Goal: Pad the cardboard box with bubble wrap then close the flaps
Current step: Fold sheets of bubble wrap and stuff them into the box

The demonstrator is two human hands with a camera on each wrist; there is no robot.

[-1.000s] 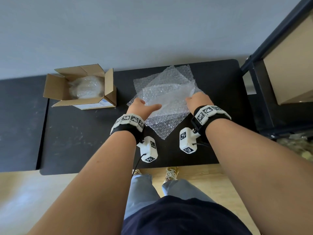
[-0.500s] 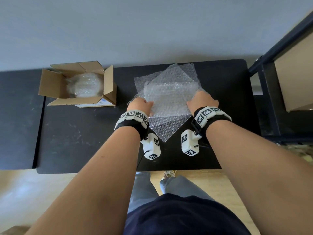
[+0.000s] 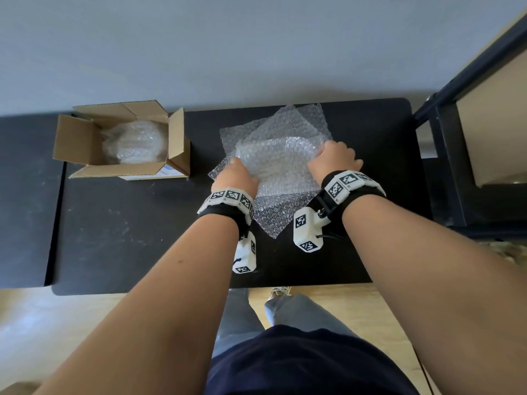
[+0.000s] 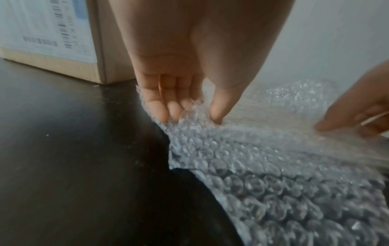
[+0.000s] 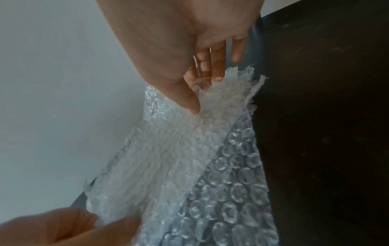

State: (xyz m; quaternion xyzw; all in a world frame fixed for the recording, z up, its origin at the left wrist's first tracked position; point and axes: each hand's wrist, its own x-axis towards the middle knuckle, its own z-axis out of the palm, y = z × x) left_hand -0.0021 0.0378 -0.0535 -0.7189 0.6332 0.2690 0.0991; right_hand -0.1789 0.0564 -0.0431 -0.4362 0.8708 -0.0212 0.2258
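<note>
Here, a clear sheet of bubble wrap is being pinched at opposite edges between thumb and fingers by the left hand and right hand, above the black table.

Clear plastic against matt black

My bubble wrap is glossy, see-through plastic; the cardboard box is dull brown, the table matt, scuffed black.

L hand: grips left edge of top bubble wrap sheet
R hand: grips its right edge
Box: open, far left on black table, wrap inside
</note>
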